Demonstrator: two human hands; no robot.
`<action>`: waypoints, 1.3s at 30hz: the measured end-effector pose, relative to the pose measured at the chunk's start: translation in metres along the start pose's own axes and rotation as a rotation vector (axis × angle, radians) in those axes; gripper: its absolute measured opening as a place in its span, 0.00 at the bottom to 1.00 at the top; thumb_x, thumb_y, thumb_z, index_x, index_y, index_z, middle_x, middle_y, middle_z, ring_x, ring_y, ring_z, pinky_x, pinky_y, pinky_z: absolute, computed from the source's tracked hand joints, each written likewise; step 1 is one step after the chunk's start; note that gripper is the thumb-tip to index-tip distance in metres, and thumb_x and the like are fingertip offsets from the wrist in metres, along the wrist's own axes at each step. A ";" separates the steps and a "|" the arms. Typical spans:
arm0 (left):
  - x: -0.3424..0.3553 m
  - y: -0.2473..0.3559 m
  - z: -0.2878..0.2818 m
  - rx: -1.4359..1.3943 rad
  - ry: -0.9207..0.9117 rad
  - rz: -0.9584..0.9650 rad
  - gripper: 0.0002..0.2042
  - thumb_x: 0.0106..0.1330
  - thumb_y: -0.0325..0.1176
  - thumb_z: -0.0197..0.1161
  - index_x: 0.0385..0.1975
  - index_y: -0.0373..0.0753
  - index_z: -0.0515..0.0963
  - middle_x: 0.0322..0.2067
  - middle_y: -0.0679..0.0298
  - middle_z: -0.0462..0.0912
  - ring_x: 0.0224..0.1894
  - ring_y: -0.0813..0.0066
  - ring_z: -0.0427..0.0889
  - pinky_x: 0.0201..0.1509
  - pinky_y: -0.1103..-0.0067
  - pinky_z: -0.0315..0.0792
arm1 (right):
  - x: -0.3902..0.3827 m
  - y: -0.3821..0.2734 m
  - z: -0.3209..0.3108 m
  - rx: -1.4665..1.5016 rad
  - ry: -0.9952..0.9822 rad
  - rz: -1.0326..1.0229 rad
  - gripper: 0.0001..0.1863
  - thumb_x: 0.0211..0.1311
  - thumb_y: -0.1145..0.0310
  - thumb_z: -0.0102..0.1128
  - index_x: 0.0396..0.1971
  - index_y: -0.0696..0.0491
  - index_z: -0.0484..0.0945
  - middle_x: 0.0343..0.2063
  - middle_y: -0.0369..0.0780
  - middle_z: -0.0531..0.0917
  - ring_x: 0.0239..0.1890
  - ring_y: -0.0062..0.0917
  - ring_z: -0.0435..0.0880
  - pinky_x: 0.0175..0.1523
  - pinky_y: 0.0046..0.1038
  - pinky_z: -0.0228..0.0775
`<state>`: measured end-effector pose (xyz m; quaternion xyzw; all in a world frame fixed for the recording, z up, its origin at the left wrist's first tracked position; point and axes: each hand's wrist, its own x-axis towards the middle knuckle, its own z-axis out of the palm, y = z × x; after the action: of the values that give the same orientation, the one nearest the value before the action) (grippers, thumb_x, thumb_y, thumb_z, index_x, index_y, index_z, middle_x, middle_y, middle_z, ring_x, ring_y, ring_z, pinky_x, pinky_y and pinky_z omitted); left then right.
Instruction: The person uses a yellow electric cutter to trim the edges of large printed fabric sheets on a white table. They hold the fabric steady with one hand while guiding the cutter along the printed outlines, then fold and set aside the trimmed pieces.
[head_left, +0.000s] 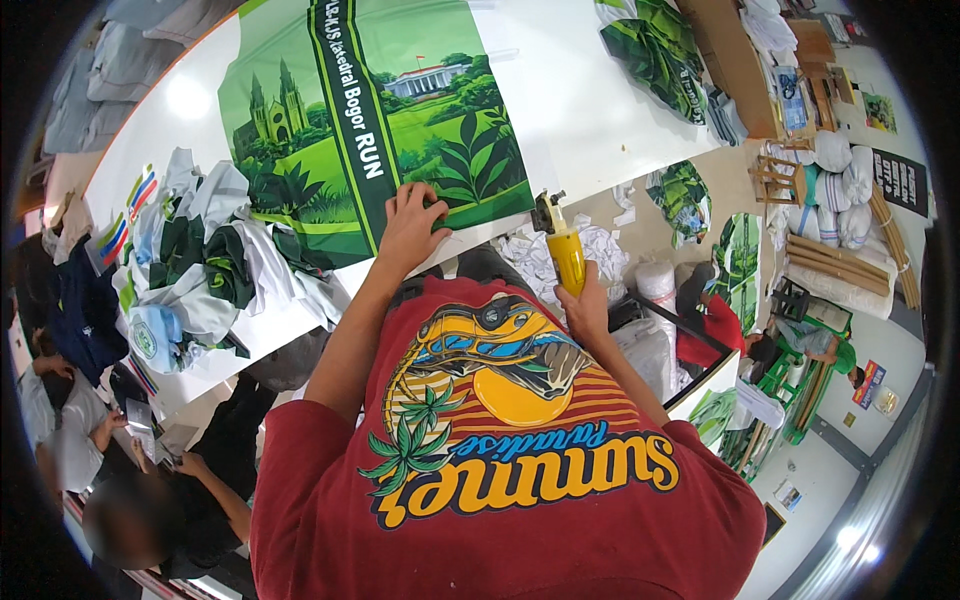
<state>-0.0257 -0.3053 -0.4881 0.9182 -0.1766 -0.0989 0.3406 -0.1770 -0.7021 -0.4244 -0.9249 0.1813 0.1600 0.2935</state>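
The left hand (pixel 410 222) lies flat, fingers spread apart, pressing on the near edge of a green printed fabric panel (pixel 370 130) that is spread over a white table (pixel 560 110). The panel reaches away from the hand toward 12 o'clock and 10 o'clock; it is thin, smooth cloth printed with buildings, lawns and dark palm leaves, and a dark green band with white lettering runs down it to just left of the hand. The right hand (pixel 585 305) sits at about 4 o'clock from the left one, well apart, and is clamped round the yellow handle of a cutting tool (pixel 562 245). The tool stands nearly upright, its dark metal head at the table's near edge, just right of the panel's lower corner. Its body looks like hard, glossy plastic and is roughly cylindrical.

The left forearm stretches straight toward 12 o'clock, bare from the elbow; the right arm is bent, its wrist turned upward. Both come out of a red T-shirt (pixel 500 470) with a bright print. At 9 o'clock from the left hand lies a heap of crumpled white and green cloth pieces (pixel 200 260)
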 end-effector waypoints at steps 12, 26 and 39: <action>0.002 -0.005 0.001 -0.012 -0.007 -0.007 0.19 0.65 0.40 0.93 0.49 0.48 0.89 0.67 0.61 0.79 0.82 0.46 0.71 0.79 0.42 0.67 | 0.008 -0.026 -0.020 0.074 -0.090 0.172 0.33 0.75 0.58 0.81 0.70 0.54 0.73 0.48 0.65 0.94 0.54 0.72 0.94 0.59 0.63 0.85; 0.003 -0.007 0.000 -0.023 -0.031 -0.025 0.19 0.65 0.41 0.92 0.51 0.48 0.90 0.67 0.61 0.79 0.82 0.47 0.71 0.81 0.43 0.66 | 0.016 -0.038 -0.010 0.054 -0.079 0.142 0.33 0.77 0.57 0.79 0.69 0.53 0.70 0.46 0.68 0.92 0.53 0.75 0.93 0.57 0.66 0.83; 0.004 -0.008 -0.002 -0.008 -0.046 -0.033 0.18 0.67 0.42 0.91 0.52 0.48 0.91 0.66 0.60 0.78 0.82 0.47 0.71 0.81 0.42 0.66 | 0.069 -0.071 -0.004 0.092 -0.038 0.061 0.29 0.76 0.60 0.79 0.62 0.56 0.70 0.35 0.57 0.93 0.30 0.48 0.96 0.38 0.49 0.88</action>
<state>-0.0192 -0.2999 -0.4921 0.9172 -0.1688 -0.1260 0.3383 -0.0845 -0.6667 -0.4148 -0.9012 0.2112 0.1778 0.3341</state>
